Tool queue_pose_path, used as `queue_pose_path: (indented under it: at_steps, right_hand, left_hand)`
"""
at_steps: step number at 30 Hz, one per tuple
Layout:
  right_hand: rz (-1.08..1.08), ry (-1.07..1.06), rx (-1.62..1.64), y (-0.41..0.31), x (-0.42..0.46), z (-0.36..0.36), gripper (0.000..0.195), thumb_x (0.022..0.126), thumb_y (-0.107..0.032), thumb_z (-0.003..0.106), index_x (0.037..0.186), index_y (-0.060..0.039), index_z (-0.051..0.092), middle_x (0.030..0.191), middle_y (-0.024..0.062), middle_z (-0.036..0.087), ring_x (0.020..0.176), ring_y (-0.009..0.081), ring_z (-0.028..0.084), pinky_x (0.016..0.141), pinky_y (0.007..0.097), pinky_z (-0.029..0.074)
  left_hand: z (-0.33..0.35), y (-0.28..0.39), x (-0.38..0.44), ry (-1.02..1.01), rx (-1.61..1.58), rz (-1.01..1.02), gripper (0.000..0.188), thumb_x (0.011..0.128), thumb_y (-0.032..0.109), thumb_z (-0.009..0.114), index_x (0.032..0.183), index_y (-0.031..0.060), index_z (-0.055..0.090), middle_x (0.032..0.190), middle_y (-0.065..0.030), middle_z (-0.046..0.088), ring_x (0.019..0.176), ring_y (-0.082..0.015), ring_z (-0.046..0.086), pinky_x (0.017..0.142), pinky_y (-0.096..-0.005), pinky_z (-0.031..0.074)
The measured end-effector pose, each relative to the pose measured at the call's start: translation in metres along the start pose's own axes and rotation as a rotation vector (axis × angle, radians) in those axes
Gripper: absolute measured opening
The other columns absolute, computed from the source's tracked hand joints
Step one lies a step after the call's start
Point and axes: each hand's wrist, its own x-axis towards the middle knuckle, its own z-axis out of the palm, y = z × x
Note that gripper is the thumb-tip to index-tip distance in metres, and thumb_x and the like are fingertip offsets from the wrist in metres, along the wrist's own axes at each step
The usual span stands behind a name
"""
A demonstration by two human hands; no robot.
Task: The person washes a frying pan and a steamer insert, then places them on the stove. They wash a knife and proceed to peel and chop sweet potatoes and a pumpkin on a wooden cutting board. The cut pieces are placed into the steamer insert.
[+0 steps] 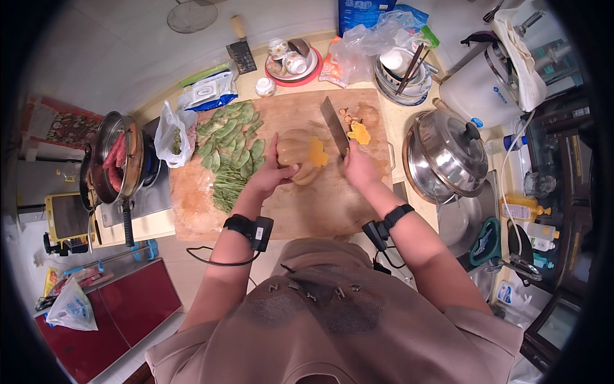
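Observation:
My left hand (274, 176) grips the left side of a pale ribbed pumpkin (289, 150), thumb on the near side. The pumpkin's right end bears a lobed orange cut face (317, 152). In my right hand (360, 169) is the handle of a cleaver (334, 124), its blade pointing away from me, apart from the pumpkin. Just right of the blade lies a cut orange pumpkin slice (358, 134), with several small brownish pieces (347, 115) beyond it. All rest on a wooden cutting board (331, 213). Flat green bean pods (232, 132) and thin green strips (230, 192) are piled left of the pumpkin.
Left of the board are a white plastic bag (168, 144) and a pan (114, 165) with reddish sausages. Behind it stand a stacked plate of cups (293, 67), a second cleaver (242, 55) and bowls with chopsticks (405, 72). A lidded steel pot (448, 153) is at right.

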Motion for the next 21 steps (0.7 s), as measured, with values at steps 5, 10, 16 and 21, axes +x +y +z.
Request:
queue_pose_path:
  at_steps: [5, 10, 16, 21]
  right_hand:
    - [-0.027, 0.028, -0.016, 0.004, -0.003, -0.003, 0.024, 0.092, -0.014, 0.046, 0.112, -0.0016, 0.044, 0.083, 0.0265, 0.063, 0.081, 0.0436, 0.062, 0.071, 0.0533, 0.049]
    - [-0.123, 0.111, -0.009, 0.024, -0.022, -0.002, 0.022, 0.092, -0.014, 0.047, 0.110, -0.0018, 0.046, 0.082, 0.0268, 0.063, 0.078, 0.0438, 0.062, 0.069, 0.0533, 0.049]
    - [-0.068, 0.223, 0.023, 0.030, -0.063, -0.025, 0.019, 0.093, -0.015, 0.047, 0.107, -0.0032, 0.046, 0.074, 0.0248, 0.062, 0.071, 0.0444, 0.061, 0.065, 0.0544, 0.048]
    - [-0.062, 0.261, 0.000, 0.039, -0.093, -0.037, 0.015, 0.093, -0.016, 0.048, 0.103, -0.0052, 0.045, 0.070, 0.0242, 0.061, 0.067, 0.0447, 0.061, 0.060, 0.0548, 0.047]
  left_hand:
    - [-0.021, -0.002, 0.001, -0.045, 0.006, -0.035, 0.095, 0.081, 0.017, 0.075, 0.151, 0.0236, 0.010, 0.133, -0.0059, 0.048, 0.113, -0.0192, 0.054, 0.078, -0.0331, 0.051]
    - [0.011, 0.032, -0.003, 0.052, 0.154, -0.164, 0.094, 0.082, 0.017, 0.074, 0.152, 0.0230, 0.012, 0.132, -0.0094, 0.050, 0.118, -0.0227, 0.053, 0.091, -0.0422, 0.049]
    - [0.015, 0.034, 0.020, -0.323, 0.872, 0.363, 0.106, 0.071, 0.007, 0.078, 0.153, 0.0179, 0.013, 0.141, -0.0154, 0.043, 0.129, -0.0311, 0.043, 0.106, -0.0435, 0.037]
    - [0.060, 0.006, -0.002, -0.306, 1.507, 0.415, 0.113, 0.066, 0.005, 0.078, 0.154, 0.0158, 0.007, 0.157, -0.0232, 0.010, 0.144, -0.0388, 0.019, 0.112, -0.0455, 0.030]
